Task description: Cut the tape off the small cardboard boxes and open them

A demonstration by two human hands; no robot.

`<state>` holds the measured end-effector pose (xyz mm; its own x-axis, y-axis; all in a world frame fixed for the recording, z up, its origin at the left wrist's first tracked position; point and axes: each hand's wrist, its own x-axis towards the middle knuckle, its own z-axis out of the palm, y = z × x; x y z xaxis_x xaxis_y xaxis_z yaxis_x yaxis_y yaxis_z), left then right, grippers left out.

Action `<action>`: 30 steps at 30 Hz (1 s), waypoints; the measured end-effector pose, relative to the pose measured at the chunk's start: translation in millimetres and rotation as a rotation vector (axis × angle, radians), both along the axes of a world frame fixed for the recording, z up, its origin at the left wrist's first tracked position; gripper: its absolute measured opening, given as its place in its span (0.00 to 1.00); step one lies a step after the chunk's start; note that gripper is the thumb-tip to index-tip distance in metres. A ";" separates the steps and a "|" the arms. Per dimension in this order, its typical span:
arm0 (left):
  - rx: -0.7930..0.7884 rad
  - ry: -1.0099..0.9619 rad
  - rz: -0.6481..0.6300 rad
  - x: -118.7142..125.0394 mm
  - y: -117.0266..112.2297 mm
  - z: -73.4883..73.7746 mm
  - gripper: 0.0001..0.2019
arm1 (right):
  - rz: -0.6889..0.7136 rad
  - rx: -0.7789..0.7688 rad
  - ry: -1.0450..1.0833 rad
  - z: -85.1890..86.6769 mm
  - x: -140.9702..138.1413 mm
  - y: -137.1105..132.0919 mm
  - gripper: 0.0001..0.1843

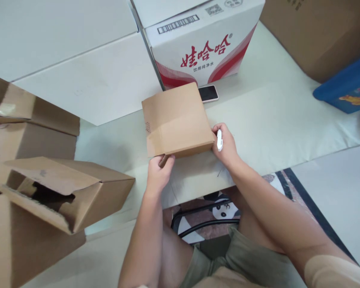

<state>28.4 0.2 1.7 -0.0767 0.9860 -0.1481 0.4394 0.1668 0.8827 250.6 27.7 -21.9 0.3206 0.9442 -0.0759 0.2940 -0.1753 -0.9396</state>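
Observation:
A small brown cardboard box (pixel 178 118) lies on the pale green surface in front of me. My left hand (pixel 160 170) is closed on the box's near left edge, with the thumb against a small flap there. At the near right corner, my right hand (pixel 224 146) is closed around a slim white tool, apparently a small box cutter (pixel 219 140). Its fingertips touch or nearly touch the box's side, and the tool's tip is hard to make out. A phone (pixel 208 93) with a dark screen lies flat behind the box, partly hidden by it.
A white and red water carton (pixel 204 56) stands behind, next to large white boxes (pixel 87 76). Several brown cartons are stacked at left, one open box (pixel 87 188) tilted among them. A blue container (pixel 345 86) and a big brown carton (pixel 318 36) are at right.

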 end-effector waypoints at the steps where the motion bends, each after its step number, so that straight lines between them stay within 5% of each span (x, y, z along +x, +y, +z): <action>1: 0.002 0.002 -0.001 0.1 0.0 0.1 0.19 | -0.004 0.005 0.000 -0.7 0.0 0.0 0.11; 30: 0.063 -0.015 0.111 1.1 -0.2 -10.6 0.17 | 0.052 -0.071 -0.060 2.6 -8.5 -4.2 0.09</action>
